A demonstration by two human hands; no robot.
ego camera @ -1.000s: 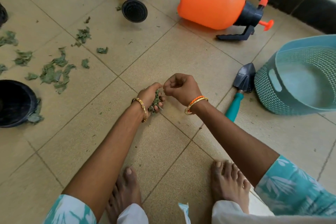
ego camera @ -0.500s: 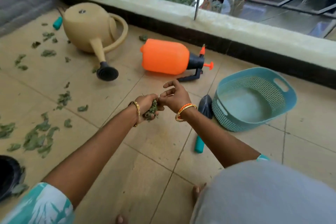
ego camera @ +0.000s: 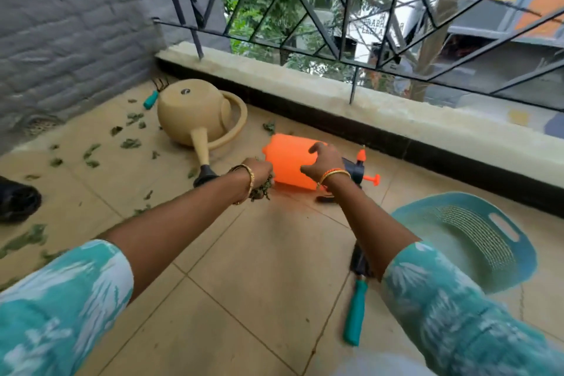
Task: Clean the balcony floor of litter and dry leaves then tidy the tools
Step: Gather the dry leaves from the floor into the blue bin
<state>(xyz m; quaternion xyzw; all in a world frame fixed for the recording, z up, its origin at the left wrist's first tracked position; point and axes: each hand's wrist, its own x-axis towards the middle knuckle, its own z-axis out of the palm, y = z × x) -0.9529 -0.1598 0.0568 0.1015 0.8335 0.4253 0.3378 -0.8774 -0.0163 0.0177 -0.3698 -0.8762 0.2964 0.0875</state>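
— Floor [ego camera: 274,253] first: tan tiles, and most of the dry leaves [ego camera: 128,143] lie loose on the left, between the grey wall and the beige watering can [ego camera: 195,113]. More sit at the left edge near a black pot [ego camera: 18,201].

— And the teal basket [ego camera: 476,238]?

— Lower right, open side tipped our way, just beside the right forearm. I'd guess the handful belongs in there, so the load has to cross from the left of the body to the right.

— Which hand has the handful?

— The left hand [ego camera: 259,174]; its fingers are curled tight round a clump of leaves [ego camera: 261,191], bits poking out underneath. The right hand [ego camera: 323,163] is in front of the orange pressure sprayer [ego camera: 290,165], fingers loosely bent and holding nothing I can make out; whether they touch the bottle, I cannot tell.

— How does the sprayer lie?

— On its side, long axis running left to right, nozzle end towards the basket. The right hand is the nearer one for it.

— Smaller things?

— A teal-handled trowel [ego camera: 355,314] under the right arm, handle pointing towards us, and a small hand rake [ego camera: 152,98] behind the can.
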